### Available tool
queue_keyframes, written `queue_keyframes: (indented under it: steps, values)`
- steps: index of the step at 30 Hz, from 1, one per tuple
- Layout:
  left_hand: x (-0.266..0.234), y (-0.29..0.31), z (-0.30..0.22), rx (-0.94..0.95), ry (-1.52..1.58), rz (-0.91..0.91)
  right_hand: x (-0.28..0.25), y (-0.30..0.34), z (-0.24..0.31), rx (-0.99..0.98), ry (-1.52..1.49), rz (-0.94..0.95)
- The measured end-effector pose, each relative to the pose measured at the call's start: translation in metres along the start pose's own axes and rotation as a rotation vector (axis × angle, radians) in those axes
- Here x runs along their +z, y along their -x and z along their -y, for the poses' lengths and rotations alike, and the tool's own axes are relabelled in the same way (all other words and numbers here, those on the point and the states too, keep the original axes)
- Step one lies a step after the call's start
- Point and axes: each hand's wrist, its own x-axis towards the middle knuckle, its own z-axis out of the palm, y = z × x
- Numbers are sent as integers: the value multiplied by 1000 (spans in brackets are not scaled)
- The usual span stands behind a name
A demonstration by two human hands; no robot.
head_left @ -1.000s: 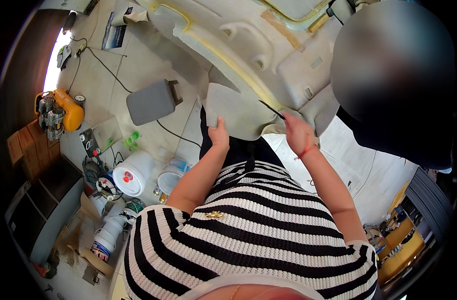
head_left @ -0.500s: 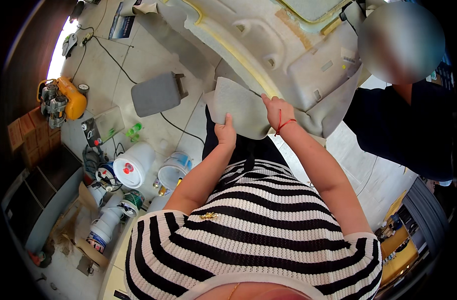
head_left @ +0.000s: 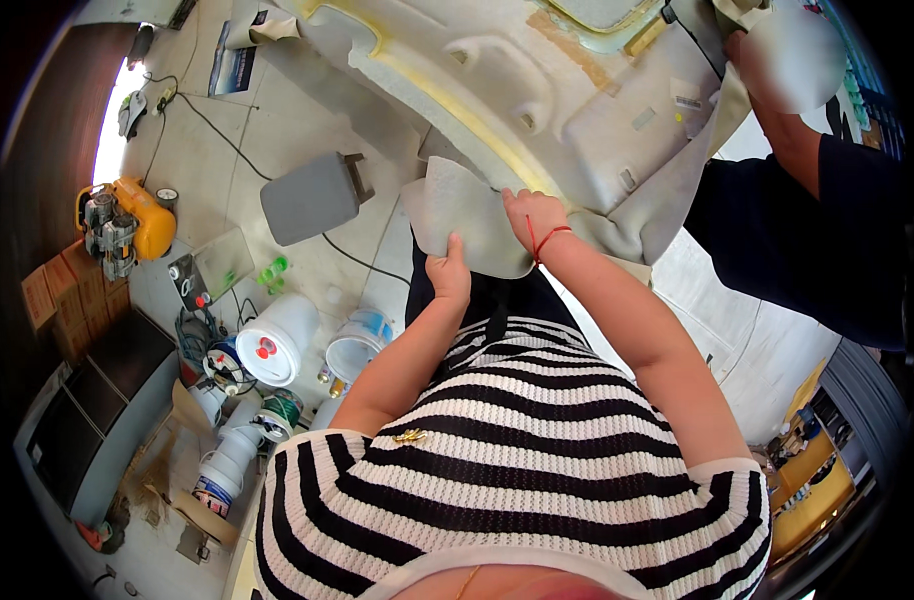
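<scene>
A grey fabric sheet [head_left: 459,205] hangs over the near edge of a large moulded car headliner panel [head_left: 567,130], which has a yellowish strip along its curved rim. My left hand [head_left: 449,272] is closed on the sheet's lower left part, thumb on top and fingers hidden beneath. At the panel's edge, beside the sheet's upper right, my right hand [head_left: 537,220] is closed. A thin dark tip pokes out left of its fingers; what it belongs to is hidden. A red cord circles my right wrist.
A co-worker in dark clothes [head_left: 787,240] stands at the right, an arm reaching to the panel's far side. On the floor at left are a grey stool [head_left: 312,198], a black cable, an orange air compressor [head_left: 142,220], white buckets [head_left: 277,340] and cardboard boxes [head_left: 72,290].
My right hand has moved a little left along the panel's edge. My left hand keeps its hold on the sheet. The co-worker has shifted, and their arm now shows. The whole view has tilted slightly.
</scene>
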Motion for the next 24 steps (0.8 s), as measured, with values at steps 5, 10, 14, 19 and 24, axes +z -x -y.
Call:
queue_keyframes:
  steps: [5, 10, 14, 19, 24]
  values:
    - [-4, -6, 15, -65, -218, -46, 1, 25, -22, 72, -21, 8]
    - [-19, 16, -5, -281, -85, -29, 44, 40, -9, 77, -204, 24]
    - [-6, 4, -11, -163, -145, 50, 51, 32, -26, 94, -309, -16]
    - [-7, -8, -31, -405, -529, 162, 45, 43, -31, 120, -304, -15]
    - [-27, -31, -28, -369, -576, 322, 39, 42, -23, 138, -335, 7]
